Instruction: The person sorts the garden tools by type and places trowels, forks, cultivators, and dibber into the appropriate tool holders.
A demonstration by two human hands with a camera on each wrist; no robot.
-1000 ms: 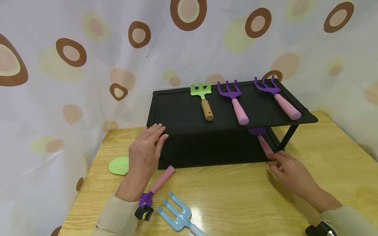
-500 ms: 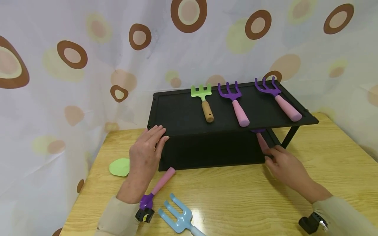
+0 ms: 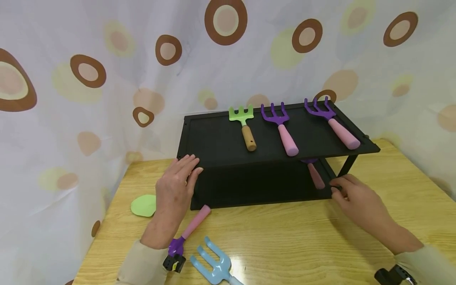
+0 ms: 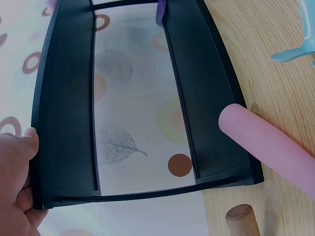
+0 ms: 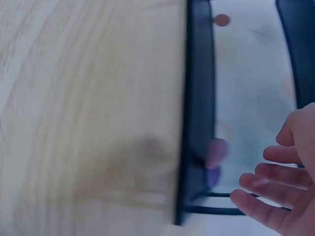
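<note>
A pink-handled purple tool (image 3: 316, 176) lies on the lower tier (image 3: 256, 198) of a black rack (image 3: 210, 138), near its right edge. The right hand (image 3: 365, 211), fingers parted and holding nothing, is at the lower front-right corner; good handling probably means clearing it without nudging the handle. The left hand (image 3: 174, 188), fingers together, rests on the upper front-left corner. The tool's long axis runs back to front, handle end frontward.

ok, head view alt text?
A person's left hand rests on the left end of a black two-tier rack, right hand by its lower right corner, near a pink-handled purple tool. A wooden-handled green fork and two pink-handled purple forks lie on top.
</note>
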